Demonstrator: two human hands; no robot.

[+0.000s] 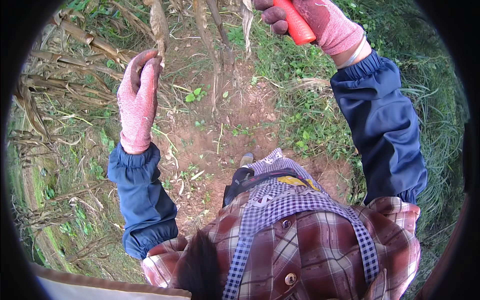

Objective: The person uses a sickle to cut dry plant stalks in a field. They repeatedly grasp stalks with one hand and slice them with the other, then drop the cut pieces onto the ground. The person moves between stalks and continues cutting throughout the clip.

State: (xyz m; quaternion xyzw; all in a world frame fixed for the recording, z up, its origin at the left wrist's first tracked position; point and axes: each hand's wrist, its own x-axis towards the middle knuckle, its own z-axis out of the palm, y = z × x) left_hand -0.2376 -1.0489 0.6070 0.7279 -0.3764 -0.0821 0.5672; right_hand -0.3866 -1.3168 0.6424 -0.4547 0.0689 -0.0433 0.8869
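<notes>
My right hand (pixel 300 22), in a pink knit glove with a dark red coated palm, is wrapped around a red handle (pixel 296 24) at the top edge. The rest of that tool is cut off by the frame. My left hand (pixel 138 93), gloved alike, is raised at left with fingers and thumb drawn together. Its fingertips meet the lower end of a dry, husk-covered piece of maize plant (pixel 159 28). Whether they grip it is hidden. Dry maize stalks (pixel 210 45) stand between my hands.
Bent and fallen dry stalks (pixel 71 86) crowd the left side. Green grass and weeds (pixel 300 93) grow at right. Reddish soil (pixel 240 116) lies ahead, with one shoe (pixel 246 159) on it. A checked apron (pixel 281 195) hangs before me.
</notes>
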